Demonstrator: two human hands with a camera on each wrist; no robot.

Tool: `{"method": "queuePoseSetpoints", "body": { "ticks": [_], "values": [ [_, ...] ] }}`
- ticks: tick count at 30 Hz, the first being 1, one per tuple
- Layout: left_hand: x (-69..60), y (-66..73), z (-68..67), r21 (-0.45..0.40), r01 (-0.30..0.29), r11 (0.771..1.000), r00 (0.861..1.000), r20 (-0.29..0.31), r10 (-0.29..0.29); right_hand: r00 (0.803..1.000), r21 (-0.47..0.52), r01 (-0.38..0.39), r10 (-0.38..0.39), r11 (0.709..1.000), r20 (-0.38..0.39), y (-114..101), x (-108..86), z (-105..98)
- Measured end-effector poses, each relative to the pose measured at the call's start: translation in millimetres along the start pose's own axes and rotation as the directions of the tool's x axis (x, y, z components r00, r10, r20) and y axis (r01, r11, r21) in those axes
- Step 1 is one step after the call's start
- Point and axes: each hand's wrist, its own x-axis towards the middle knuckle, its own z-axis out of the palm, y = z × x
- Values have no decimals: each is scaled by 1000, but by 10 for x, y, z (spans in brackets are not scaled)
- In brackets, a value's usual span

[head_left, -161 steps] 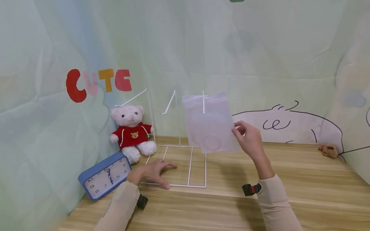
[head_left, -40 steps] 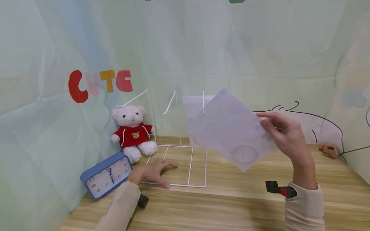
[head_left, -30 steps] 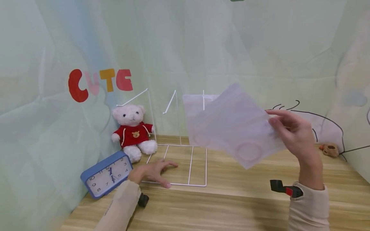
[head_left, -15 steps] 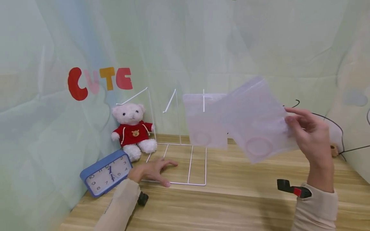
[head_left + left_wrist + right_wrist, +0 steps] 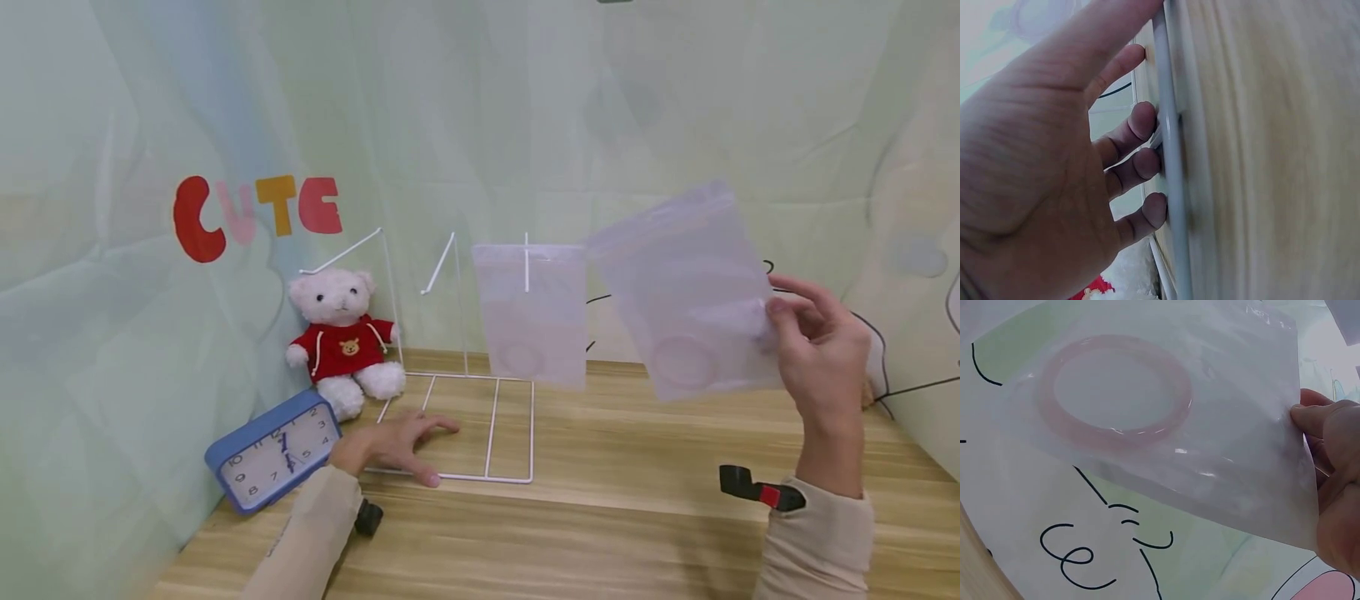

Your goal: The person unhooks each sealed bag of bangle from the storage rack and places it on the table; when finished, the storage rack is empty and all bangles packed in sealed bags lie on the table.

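At the right, a translucent zip bag [image 5: 693, 283] is pinched along its right edge by my right hand [image 5: 821, 358]. The bag tilts, and a pale pink ring like a bangle [image 5: 1184, 394] shows inside it in the right wrist view. A second, similar bag [image 5: 536, 317] hangs upright at the rightmost prong of a white wire rack [image 5: 490, 433], with a ring near its bottom. The two bags' edges nearly meet in the head view. My left hand [image 5: 397, 442] rests with spread fingers on the rack's base, its fingertips near the wire in the left wrist view.
A white teddy bear [image 5: 348, 342] in a red hoodie sits behind the rack's left side. A blue clock [image 5: 273, 454] leans next to it. Behind the wooden table [image 5: 600, 525] hangs a printed curtain [image 5: 675, 100]. The rack's two other prongs point forward.
My right hand has carried its bag rightward, away from the rack, and turned it more upright. The bag on the prong is now almost fully visible. My left hand has stayed put.
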Motion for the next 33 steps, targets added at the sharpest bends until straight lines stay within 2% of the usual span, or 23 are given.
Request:
{"method": "queuePoseSetpoints", "body": {
  "ticks": [12,20,33],
  "values": [
    [-10,14,-4,-2,-2,1000,1000,-6,2,1000,-113,-22,24,993,15,132,-2,11],
    [-18,19,1,-9,3,1000,1000,-2,-3,990,-203,-72,95,977,105,187,-37,61],
    [-7,8,-2,-10,-6,1000,1000,-4,6,971,-258,72,-9,964,237,247,-91,266]
  ]
}}
